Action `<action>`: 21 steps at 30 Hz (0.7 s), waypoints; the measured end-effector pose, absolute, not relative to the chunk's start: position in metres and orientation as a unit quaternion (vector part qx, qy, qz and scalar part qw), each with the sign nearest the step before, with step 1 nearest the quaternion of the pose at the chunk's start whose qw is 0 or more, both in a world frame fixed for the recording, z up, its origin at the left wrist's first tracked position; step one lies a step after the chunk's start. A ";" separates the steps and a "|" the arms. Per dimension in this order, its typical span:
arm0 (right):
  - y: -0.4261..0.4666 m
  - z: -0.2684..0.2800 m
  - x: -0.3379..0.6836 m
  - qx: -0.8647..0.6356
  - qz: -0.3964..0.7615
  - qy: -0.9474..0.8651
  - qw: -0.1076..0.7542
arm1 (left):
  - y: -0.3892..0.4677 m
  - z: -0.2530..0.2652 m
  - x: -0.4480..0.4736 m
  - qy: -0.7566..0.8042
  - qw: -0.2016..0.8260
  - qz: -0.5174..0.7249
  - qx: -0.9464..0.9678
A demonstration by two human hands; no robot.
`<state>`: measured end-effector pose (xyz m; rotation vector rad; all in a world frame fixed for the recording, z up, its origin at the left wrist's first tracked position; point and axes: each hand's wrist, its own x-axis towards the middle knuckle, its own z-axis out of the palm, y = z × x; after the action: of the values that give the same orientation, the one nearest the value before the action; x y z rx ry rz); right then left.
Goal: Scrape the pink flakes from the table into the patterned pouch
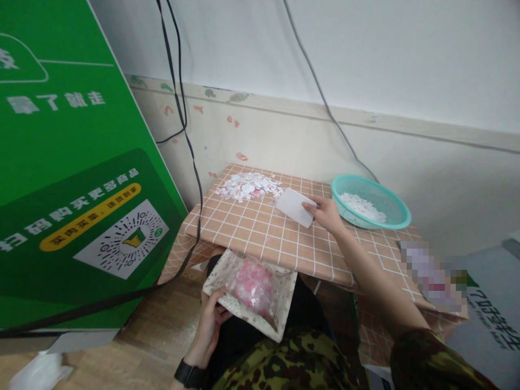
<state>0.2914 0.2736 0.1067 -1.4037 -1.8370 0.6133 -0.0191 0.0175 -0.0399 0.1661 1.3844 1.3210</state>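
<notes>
My left hand grips the near-left rim of a shallow, speckled, pale tray, its thumb over the edge. The tray rests over my lap, just below the table's front edge. Inside lies a heap of small pink and white pieces. Over the table, my right hand pinches a flat white rectangular card by its right end. Beyond the card's left end, a loose pile of small white and pinkish pieces is spread on the cloth.
A turquoise plastic basket with white pieces stands at the table's right back. The table has a brown checked cloth. A black cable hangs at left before a green panel. A grey box is at right.
</notes>
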 end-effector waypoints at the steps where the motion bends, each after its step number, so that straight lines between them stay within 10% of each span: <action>1: 0.274 0.106 0.292 -0.543 0.244 -0.716 0.366 | 0.018 -0.041 -0.019 0.590 0.574 0.563 0.071; 21: 0.275 0.105 0.270 -0.525 0.339 -0.683 0.378 | 0.019 -0.039 -0.018 0.593 0.574 0.559 0.080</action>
<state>0.2695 0.2753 0.1046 -1.3422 -1.7462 0.8675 -0.0182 0.0188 -0.0390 0.1885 1.3904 1.3088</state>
